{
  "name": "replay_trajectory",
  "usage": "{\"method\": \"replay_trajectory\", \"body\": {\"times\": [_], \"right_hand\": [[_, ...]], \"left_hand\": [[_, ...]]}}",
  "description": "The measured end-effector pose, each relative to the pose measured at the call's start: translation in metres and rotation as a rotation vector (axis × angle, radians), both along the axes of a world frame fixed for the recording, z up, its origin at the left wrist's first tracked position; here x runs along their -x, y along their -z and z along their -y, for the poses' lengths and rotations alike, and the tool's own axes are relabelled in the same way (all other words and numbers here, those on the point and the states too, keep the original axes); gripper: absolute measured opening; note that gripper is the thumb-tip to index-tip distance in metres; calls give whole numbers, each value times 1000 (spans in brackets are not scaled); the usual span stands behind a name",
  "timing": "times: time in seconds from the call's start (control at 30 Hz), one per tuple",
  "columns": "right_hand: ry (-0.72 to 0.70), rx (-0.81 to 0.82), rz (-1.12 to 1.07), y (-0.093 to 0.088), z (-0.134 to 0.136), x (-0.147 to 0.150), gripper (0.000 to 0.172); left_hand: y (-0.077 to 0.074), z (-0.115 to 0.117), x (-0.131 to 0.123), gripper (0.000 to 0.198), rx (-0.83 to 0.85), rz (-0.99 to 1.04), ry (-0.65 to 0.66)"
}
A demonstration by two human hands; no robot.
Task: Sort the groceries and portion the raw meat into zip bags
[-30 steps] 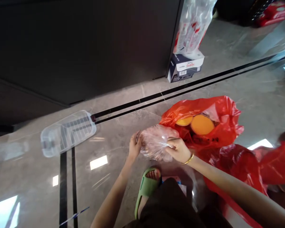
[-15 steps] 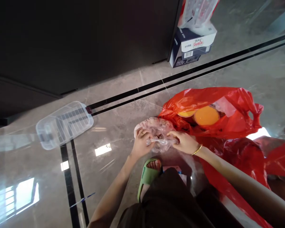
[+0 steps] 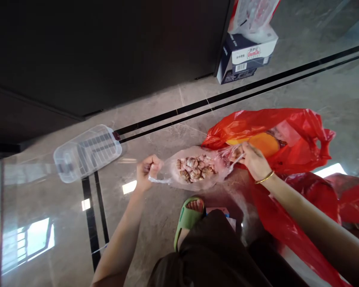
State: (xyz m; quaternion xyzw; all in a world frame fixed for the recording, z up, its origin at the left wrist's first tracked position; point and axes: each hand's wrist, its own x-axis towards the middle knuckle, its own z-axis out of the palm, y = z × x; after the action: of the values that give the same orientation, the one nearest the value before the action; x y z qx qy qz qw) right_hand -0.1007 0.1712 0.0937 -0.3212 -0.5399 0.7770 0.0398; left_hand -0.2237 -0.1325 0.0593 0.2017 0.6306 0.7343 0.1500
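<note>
A clear plastic bag [image 3: 179, 157] lies on the floor, its mouth stretched wide between my two hands. Inside it several garlic bulbs [image 3: 196, 169] show plainly. My left hand [image 3: 148, 170] is closed on one handle of the bag, at its left. At the other side my right hand [image 3: 253, 159], with a gold bracelet at the wrist, grips the opposite handle. Just behind the right hand sits an open red plastic bag [image 3: 302, 149] with orange round-topped items [image 3: 265, 144] in it.
A clear lidded plastic box [image 3: 88, 153] rests on the tiled floor at left. Dark cabinets [image 3: 107, 48] run along the back. A blue and white carton [image 3: 248, 56] stands by the cabinet's end. More red plastic [image 3: 311, 199] spreads at the right, and my green slipper [image 3: 189, 219] is in front.
My hands have moved apart, the left one leftward and the right one rightward. The clear bag, bunched up before, is now pulled open, and the garlic in it has come into view.
</note>
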Motion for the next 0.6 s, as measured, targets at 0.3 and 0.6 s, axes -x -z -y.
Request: {"method": "replay_trajectory", "body": {"times": [0.3, 0.6], "right_hand": [[-195, -297, -178, -80, 1, 1, 37], [-715, -1525, 252, -75, 35, -34, 24]], "left_hand": [[-35, -5, -1, 43, 245, -395, 129], [-59, 1, -31, 34, 643, -638, 537]]}}
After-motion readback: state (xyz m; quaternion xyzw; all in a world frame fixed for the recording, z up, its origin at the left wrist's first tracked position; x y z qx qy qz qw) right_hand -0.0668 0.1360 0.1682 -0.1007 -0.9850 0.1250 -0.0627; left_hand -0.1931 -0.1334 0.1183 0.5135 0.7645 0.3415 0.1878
